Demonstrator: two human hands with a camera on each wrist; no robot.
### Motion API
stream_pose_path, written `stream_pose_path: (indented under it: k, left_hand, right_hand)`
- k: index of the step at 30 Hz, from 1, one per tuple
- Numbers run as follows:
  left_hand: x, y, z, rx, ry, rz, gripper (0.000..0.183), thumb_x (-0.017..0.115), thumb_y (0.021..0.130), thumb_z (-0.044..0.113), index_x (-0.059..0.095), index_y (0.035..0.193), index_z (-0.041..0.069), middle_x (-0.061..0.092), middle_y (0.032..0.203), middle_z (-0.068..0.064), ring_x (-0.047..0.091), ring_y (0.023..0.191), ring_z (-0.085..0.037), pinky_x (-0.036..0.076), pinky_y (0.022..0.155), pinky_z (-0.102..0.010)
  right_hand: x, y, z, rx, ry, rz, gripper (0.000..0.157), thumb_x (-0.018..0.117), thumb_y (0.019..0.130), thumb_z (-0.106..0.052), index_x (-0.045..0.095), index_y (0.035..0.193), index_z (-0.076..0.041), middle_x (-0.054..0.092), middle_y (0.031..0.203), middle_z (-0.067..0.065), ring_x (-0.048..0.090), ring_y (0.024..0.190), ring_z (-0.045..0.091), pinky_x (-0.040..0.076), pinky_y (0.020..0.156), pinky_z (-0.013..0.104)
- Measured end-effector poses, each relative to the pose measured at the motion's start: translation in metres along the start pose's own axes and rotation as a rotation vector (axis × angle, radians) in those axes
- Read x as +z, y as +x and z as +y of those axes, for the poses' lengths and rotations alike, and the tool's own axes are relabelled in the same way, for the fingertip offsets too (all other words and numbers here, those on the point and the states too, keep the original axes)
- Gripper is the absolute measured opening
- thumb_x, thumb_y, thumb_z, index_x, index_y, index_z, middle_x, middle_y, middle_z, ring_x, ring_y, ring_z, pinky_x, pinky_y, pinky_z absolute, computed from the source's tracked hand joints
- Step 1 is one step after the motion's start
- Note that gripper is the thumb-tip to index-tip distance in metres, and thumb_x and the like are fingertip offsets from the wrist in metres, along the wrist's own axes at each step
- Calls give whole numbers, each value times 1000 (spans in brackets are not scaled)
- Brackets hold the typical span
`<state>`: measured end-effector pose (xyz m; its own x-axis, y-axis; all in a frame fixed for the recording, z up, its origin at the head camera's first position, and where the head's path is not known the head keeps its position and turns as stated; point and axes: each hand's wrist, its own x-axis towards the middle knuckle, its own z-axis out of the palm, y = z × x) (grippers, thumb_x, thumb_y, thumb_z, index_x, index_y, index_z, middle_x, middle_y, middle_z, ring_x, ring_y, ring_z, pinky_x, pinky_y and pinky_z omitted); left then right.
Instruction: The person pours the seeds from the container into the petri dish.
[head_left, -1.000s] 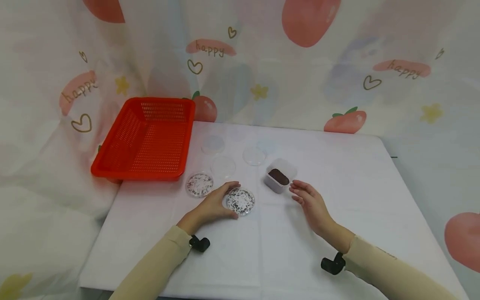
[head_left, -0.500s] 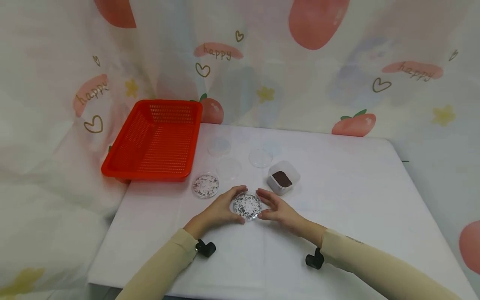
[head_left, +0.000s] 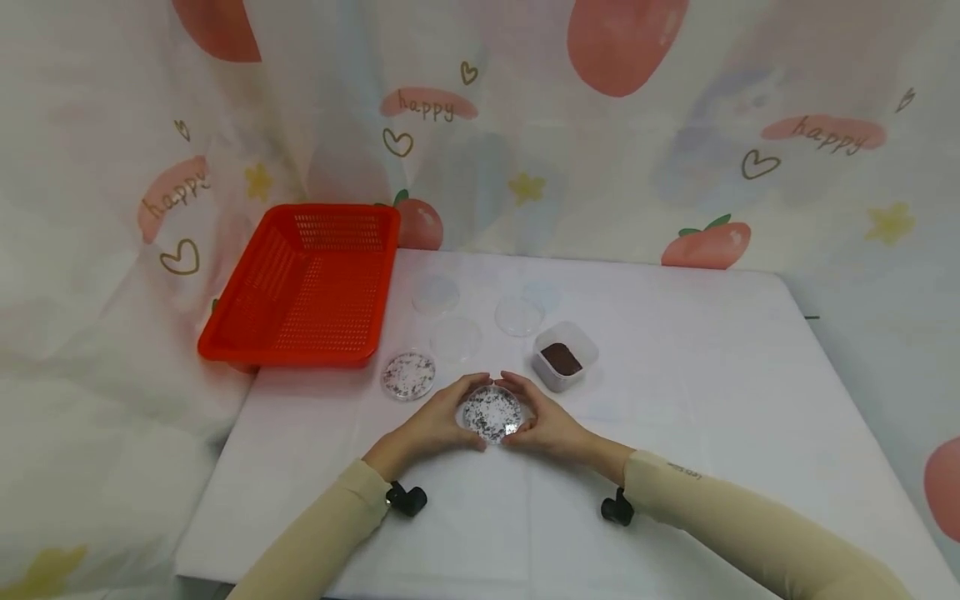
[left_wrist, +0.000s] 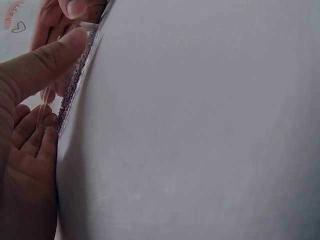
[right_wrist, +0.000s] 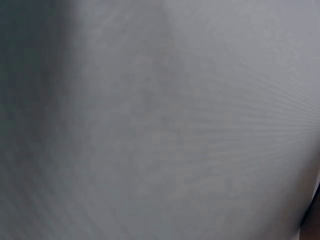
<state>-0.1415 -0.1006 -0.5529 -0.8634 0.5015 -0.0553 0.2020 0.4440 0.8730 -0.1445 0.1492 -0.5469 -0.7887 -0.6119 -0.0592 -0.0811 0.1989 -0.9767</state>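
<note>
A round clear petri dish point(head_left: 492, 414) with dark grains scattered over its bottom stands on the white table, between both hands. My left hand point(head_left: 438, 425) grips its left side, thumb at the near edge and fingers at the far edge. From the right, my right hand point(head_left: 551, 425) holds the same dish, fingertips of the two hands nearly meeting at the far rim. The left wrist view shows the dish point(left_wrist: 75, 82) edge-on, the left thumb point(left_wrist: 75, 42) against its upper part. Almost only the tablecloth fills the right wrist view.
Another petri dish with dark grains point(head_left: 408, 374) lies left of the hands. Behind are several clear round dish pieces, one of them a shallow disc point(head_left: 519, 316). A plastic tub point(head_left: 557, 381) of dark brown grains stands behind right. A red basket point(head_left: 360, 354) occupies the back left.
My right hand has moved left from beside the plastic tub to the petri dish and closed around its right side. My left hand stays on the dish.
</note>
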Motion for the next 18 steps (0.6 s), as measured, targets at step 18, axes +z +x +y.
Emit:
stream_pose_path:
  k: [18]
  left_hand:
    - [-85,80,34,-122,626,-32,94,85,85,28,33,159,0,37,163,-22,36,151,-35,30,127,-47]
  right_hand:
    - [-1,-7,3,-6,95,-14,104,81,76,14,23,161,0,32,164,26,60,76,6,57,65,19]
